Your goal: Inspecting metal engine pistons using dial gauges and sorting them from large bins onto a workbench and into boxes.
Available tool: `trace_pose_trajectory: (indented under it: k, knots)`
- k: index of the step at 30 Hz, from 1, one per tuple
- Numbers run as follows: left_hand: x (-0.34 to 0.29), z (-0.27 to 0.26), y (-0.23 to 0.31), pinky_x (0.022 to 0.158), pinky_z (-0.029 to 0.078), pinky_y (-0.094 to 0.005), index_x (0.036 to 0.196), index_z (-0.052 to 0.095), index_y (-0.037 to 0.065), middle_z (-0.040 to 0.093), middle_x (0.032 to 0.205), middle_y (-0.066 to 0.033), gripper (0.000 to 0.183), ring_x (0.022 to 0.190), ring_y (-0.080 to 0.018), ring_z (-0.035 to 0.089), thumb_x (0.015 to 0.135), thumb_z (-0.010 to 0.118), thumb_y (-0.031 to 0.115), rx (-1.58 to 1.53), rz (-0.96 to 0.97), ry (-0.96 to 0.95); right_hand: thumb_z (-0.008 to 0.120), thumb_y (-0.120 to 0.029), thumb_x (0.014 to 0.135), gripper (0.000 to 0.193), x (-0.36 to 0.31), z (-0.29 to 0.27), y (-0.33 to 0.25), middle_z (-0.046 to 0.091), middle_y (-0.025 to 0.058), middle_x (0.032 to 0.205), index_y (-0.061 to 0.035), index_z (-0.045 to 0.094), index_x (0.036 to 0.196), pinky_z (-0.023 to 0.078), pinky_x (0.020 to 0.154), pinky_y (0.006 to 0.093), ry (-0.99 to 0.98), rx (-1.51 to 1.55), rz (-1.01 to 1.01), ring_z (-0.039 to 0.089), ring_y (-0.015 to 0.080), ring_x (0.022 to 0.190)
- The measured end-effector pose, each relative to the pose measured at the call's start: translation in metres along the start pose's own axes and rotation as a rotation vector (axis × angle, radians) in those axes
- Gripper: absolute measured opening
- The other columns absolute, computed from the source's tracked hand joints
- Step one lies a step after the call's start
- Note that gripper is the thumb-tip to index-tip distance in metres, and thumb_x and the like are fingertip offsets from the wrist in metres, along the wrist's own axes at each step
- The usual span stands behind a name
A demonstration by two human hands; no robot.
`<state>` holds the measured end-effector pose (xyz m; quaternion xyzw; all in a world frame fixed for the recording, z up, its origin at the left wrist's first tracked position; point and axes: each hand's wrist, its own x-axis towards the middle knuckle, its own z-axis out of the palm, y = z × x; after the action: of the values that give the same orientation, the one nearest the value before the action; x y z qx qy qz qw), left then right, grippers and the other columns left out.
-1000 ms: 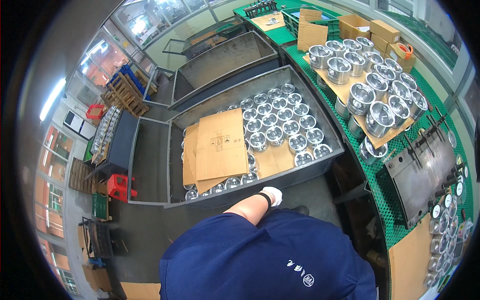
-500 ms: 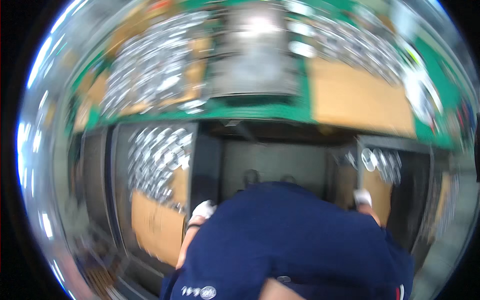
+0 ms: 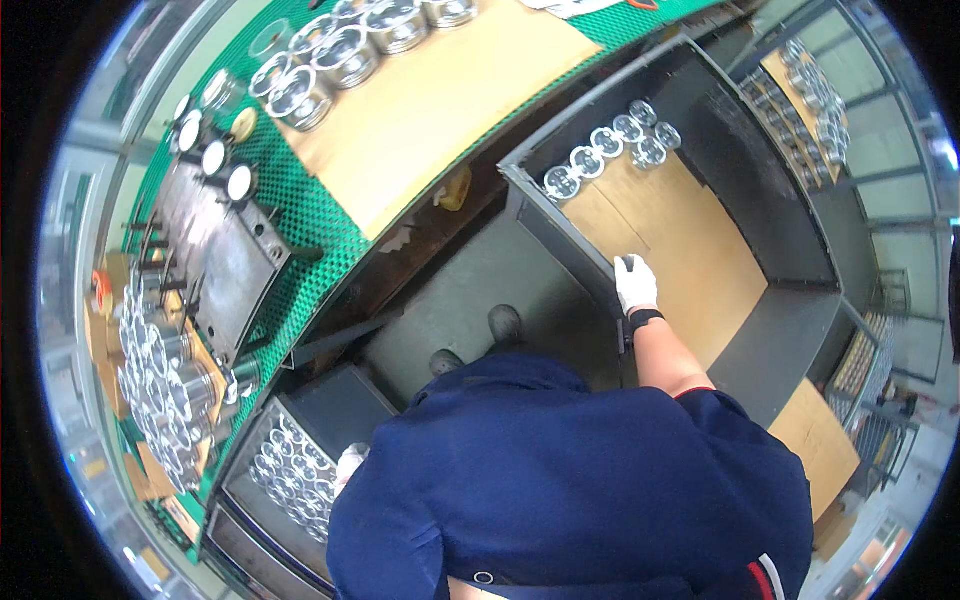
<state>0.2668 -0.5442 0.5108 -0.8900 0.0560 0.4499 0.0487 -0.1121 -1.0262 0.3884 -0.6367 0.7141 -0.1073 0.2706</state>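
My right hand [image 3: 636,283], in a white glove, is closed over the near side rim of a dark metal bin [image 3: 572,237] on the right. Inside that bin, several shiny round metal parts like pistons [image 3: 606,142] stand in a group at the far end, on brown cardboard [image 3: 690,225]. My left hand [image 3: 350,465], also gloved, shows only in part beside my body, next to a second dark bin [image 3: 345,405] at the lower left. Its fingers are hidden. Rows of similar shiny parts [image 3: 292,475] fill the visible section of that bin.
A green-matted workbench [image 3: 335,205] runs along the left and top. It carries a metal fixture with dial gauges [image 3: 240,182], cardboard [image 3: 450,110] and clusters of shiny parts [image 3: 345,57]. Racks with more parts [image 3: 815,95] stand at the right. Grey floor [image 3: 440,300] lies between the bins.
My view has turned right, so the bench now slants along the left and the right bin is nearer the middle. My right arm is extended further into view; the left hand is more hidden.
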Motion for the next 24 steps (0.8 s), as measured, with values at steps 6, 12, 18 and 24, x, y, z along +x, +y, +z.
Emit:
trace_pose_trajectory:
  k: [6, 12, 18, 24]
  knots:
    - [0.055, -0.016, 0.066, 0.098, 0.048, -0.0389, 0.117, 0.067, 0.008, 0.068, 0.116, -0.0156, 0.038, 0.113, -0.0328, 0.063, 0.09, 0.062, 0.035, 0.28, 0.301, 0.079, 0.061, -0.039, 0.09, 0.036, -0.017, -0.032, 0.044, 0.069, 0.017, 0.105, -0.0067, 0.067, 0.107, 0.05, 0.09, 0.0417, 0.052, -0.04, 0.026, 0.065, 0.0346, 0.102]
    - [0.023, -0.038, 0.179, 0.097, 0.048, -0.0391, 0.118, 0.067, 0.012, 0.067, 0.118, -0.0155, 0.037, 0.114, -0.0331, 0.062, 0.088, 0.063, 0.035, 0.433, 0.318, 0.019, 0.064, -0.034, 0.09, 0.037, -0.056, -0.072, 0.087, 0.068, 0.0192, 0.11, -0.0025, 0.066, 0.11, 0.05, 0.092, 0.0405, 0.191, 0.017, 0.194, 0.064, 0.0344, 0.105]
    - [0.105, -0.037, 0.261, 0.096, 0.049, -0.0424, 0.116, 0.066, 0.012, 0.067, 0.114, -0.0181, 0.035, 0.11, -0.0361, 0.062, 0.09, 0.061, 0.035, 0.647, 0.783, -0.02, 0.066, -0.033, 0.09, 0.039, -0.122, -0.119, 0.103, 0.066, 0.0201, 0.116, -0.002, 0.065, 0.114, 0.048, 0.096, 0.0401, 0.34, -0.089, 0.204, 0.062, 0.035, 0.11]
    - [0.054, -0.017, 0.406, 0.091, 0.051, -0.043, 0.112, 0.067, 0.009, 0.069, 0.109, -0.016, 0.029, 0.103, -0.0341, 0.065, 0.092, 0.061, 0.03, 0.599, 1.156, 0.012, 0.066, -0.034, 0.09, 0.041, -0.117, -0.127, 0.121, 0.066, 0.0209, 0.115, -0.0003, 0.064, 0.114, 0.048, 0.096, 0.0413, 0.329, -0.149, 0.277, 0.062, 0.036, 0.109]
